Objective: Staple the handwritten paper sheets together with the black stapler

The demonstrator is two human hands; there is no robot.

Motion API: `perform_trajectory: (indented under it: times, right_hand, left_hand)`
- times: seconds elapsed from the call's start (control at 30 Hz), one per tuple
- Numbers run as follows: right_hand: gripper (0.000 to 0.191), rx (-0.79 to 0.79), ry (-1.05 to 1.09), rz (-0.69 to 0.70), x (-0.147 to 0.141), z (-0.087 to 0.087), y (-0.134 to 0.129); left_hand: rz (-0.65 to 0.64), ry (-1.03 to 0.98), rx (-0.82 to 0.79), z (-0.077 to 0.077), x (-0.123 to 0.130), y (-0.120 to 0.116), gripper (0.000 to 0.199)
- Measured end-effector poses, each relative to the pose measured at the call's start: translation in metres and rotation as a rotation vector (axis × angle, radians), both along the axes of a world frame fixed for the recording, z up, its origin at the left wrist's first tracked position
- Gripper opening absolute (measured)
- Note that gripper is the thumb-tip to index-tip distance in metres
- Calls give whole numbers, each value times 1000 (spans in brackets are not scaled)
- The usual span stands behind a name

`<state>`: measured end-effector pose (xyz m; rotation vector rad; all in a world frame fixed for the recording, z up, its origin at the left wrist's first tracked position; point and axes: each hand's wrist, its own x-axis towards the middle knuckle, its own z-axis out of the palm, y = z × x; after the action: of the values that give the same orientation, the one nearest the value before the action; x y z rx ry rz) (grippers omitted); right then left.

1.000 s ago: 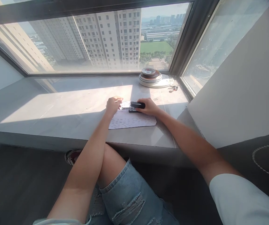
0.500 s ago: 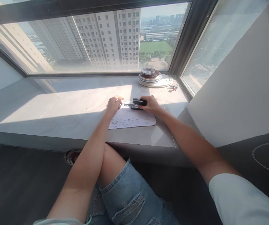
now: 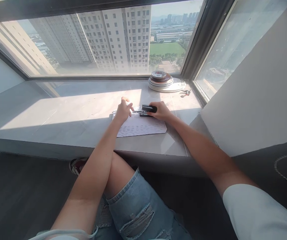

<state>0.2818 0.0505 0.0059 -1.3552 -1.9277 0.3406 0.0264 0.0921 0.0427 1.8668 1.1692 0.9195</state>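
A black stapler [image 3: 149, 108] sits over the papers, its top raised away from the base and its silver rail pointing left. My right hand [image 3: 161, 111] grips it from the right side. My left hand [image 3: 123, 110] is at the rail's left end, fingers partly curled and apart. Nothing shows between those fingers, though a very small item would be hard to see. White sheets with printed lines [image 3: 143, 128] lie under the stapler and both hands.
Stacked plates [image 3: 160, 83] stand by the window at the back right. Beside them lies a small metal item, apparently keys [image 3: 186, 93]. The pale tiled sill [image 3: 58, 116] ends at a front edge above my knees. A wall [image 3: 258, 90] bounds the right side.
My left hand has lifted slightly and turned, its fingers moving from close together to more apart near the rail. My right hand and the stapler have stayed in place.
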Motion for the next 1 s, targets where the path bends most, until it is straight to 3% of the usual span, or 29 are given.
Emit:
perform_trajectory:
  times: [0.13, 0.37, 0.73, 1.0]
  right_hand:
    - [24, 13, -1, 10, 0, 0, 1]
    - [29, 19, -7, 22, 2, -3, 3]
    - [28, 24, -2, 44, 2, -4, 4]
    - [32, 31, 10, 61, 2, -3, 3]
  left_hand:
    - [-4, 21, 21, -2, -2, 2, 7]
    - [-96, 144, 347, -8, -7, 13, 9]
    - [-133, 221, 389, -24, -2, 24, 12]
    - [-147, 243, 356, -22, 0, 21, 7]
